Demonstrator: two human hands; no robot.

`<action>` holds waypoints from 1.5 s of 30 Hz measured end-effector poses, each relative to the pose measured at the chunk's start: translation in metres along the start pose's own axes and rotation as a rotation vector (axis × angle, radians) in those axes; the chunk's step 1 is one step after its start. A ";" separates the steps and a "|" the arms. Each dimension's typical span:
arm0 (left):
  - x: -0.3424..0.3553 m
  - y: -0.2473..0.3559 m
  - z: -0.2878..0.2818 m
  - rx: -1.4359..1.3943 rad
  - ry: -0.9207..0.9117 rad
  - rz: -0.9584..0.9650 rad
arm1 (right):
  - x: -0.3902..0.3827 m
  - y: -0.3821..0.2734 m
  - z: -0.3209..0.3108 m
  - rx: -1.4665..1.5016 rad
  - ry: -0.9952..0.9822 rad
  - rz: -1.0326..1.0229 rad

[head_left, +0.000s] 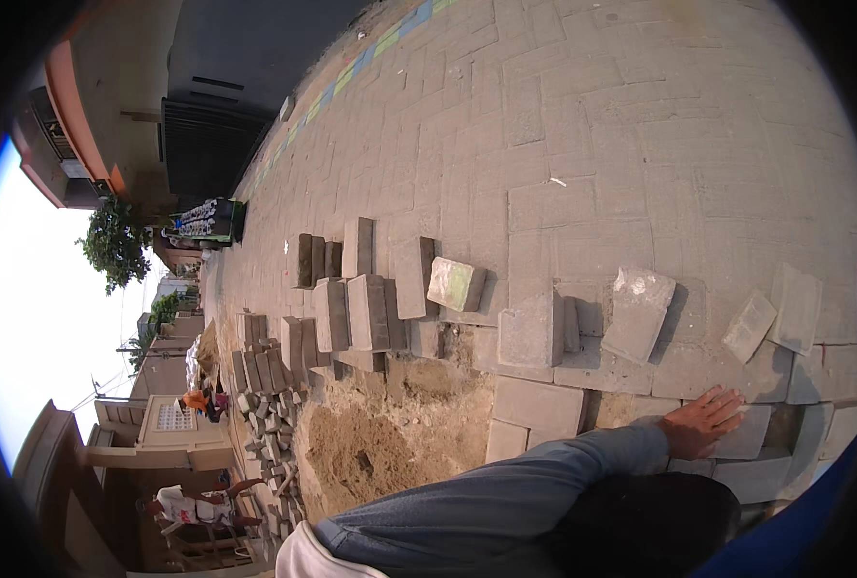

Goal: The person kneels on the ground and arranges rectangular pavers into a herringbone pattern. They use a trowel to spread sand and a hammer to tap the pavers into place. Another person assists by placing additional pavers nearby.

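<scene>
Only one hand (703, 422) shows, at the end of a blue denim sleeve (505, 491), and it lies flat with fingers spread on a grey paving block (737, 435) at the near right edge of the laid pavement (640, 125); it presses rather than grips. Which hand it is I cannot tell for sure (the sleeve crosses from the lower left), and the other hand is out of sight. Seating this block well looks to call for even pressure across its top, so that it sits level with its neighbours and its joints stay tight. Just left of it the paving breaks off at a ragged edge, and a patch of bare sand (370, 448) opens there, offering room to work. Loose blocks lie tilted just beyond the hand, one (637, 313) leaning and two smaller ones (748, 326) to the right, so sliding anything farther is hemmed in. More blocks stand stacked on edge (351, 299) to the far left.
</scene>
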State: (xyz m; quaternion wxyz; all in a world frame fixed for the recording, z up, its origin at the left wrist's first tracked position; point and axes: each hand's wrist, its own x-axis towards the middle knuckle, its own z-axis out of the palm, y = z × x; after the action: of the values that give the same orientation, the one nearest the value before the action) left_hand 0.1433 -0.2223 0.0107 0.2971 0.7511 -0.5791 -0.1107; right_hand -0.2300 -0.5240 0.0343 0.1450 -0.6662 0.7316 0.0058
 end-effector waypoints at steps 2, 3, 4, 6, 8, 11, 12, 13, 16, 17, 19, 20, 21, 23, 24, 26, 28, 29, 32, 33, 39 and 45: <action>-0.006 0.000 -0.003 -0.011 -0.071 -0.076 | -0.021 -0.001 -0.001 0.062 -0.008 0.005; -0.017 -0.004 -0.011 -0.021 -0.108 -0.122 | -0.041 -0.011 0.001 0.048 -0.010 0.009; -0.016 -0.005 -0.021 -0.011 -0.136 -0.124 | -0.060 -0.035 0.007 0.064 -0.001 0.027; -0.001 -0.002 -0.029 0.030 -0.169 -0.097 | -0.077 -0.077 0.020 0.117 0.040 0.091; 0.003 -0.002 -0.032 0.094 -0.173 -0.092 | -0.084 -0.117 0.027 0.165 0.051 0.157; 0.019 0.016 -0.021 0.154 -0.210 -0.034 | -0.084 -0.127 0.000 0.171 0.030 0.285; 0.018 0.019 -0.018 0.166 -0.228 -0.021 | -0.082 -0.110 0.001 0.231 0.040 0.297; 0.017 0.022 -0.015 0.178 -0.241 -0.015 | -0.080 -0.096 0.003 0.289 0.051 0.300; 0.009 0.016 -0.015 0.176 -0.227 -0.007 | -0.085 -0.085 0.006 0.342 0.058 0.280; 0.007 0.014 -0.019 0.182 -0.214 -0.008 | -0.089 -0.091 0.008 0.343 0.044 0.268; 0.008 0.013 -0.021 0.191 -0.209 -0.006 | -0.094 -0.096 0.002 0.434 0.014 0.278; 0.010 0.015 -0.023 0.190 -0.208 0.004 | -0.098 -0.097 -0.002 0.479 0.006 0.290; 0.009 0.014 -0.024 0.195 -0.213 -0.001 | -0.097 -0.096 0.000 0.454 -0.024 0.272; 0.011 0.015 -0.022 0.203 -0.211 -0.006 | -0.088 -0.097 -0.002 0.405 -0.074 0.229; 0.011 0.016 -0.022 0.215 -0.222 -0.015 | -0.088 -0.100 -0.002 0.348 -0.079 0.238; 0.005 0.019 -0.024 0.236 -0.255 -0.033 | -0.095 -0.105 0.003 0.231 -0.096 0.267; 0.008 0.021 -0.018 0.262 -0.233 -0.022 | -0.086 -0.096 0.015 0.255 -0.029 0.194; 0.008 0.022 -0.017 0.275 -0.224 -0.013 | -0.086 -0.088 0.026 0.267 0.004 0.162; 0.008 0.025 -0.020 0.292 -0.256 -0.035 | -0.094 -0.071 0.039 0.301 0.029 0.058; 0.006 0.026 -0.020 0.296 -0.251 -0.028 | -0.098 -0.068 0.042 0.277 0.035 0.030; 0.008 0.023 -0.015 0.335 -0.240 -0.005 | -0.097 -0.098 0.031 0.044 -0.085 0.165; 0.002 0.015 -0.015 0.281 -0.195 0.037 | -0.101 -0.131 0.010 -0.059 0.365 -0.599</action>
State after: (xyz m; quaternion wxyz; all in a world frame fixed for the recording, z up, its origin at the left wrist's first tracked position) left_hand 0.1395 -0.2219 0.0315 0.1338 0.7603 -0.6285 -0.0955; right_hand -0.0932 -0.4388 0.0712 -0.0123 -0.8452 0.5168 -0.1353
